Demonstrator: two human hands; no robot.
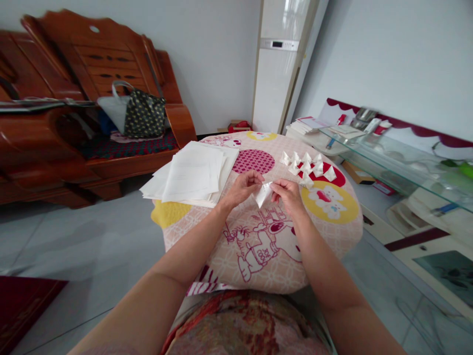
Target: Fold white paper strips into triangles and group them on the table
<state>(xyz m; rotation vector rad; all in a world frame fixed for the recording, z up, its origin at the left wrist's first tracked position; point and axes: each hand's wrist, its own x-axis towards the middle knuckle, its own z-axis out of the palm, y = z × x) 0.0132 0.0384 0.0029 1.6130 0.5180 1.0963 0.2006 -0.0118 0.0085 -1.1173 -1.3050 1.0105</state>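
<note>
Both my hands meet over the middle of a round table covered with a pink cartoon-print cloth (258, 256). My left hand (244, 187) and my right hand (288, 193) each pinch an edge of a small folded white paper piece (263, 194), held just above the cloth. A stack of white paper sheets (192, 175) lies on the table to the left of my left hand. Several finished folded white paper pieces (307, 166) sit in a cluster beyond my right hand.
A wooden bench (74, 123) with a dark patterned bag (142, 114) stands at the left. A white standing air conditioner (277, 64) is behind the table. A glass-topped cabinet (399, 158) with books and small items runs along the right wall.
</note>
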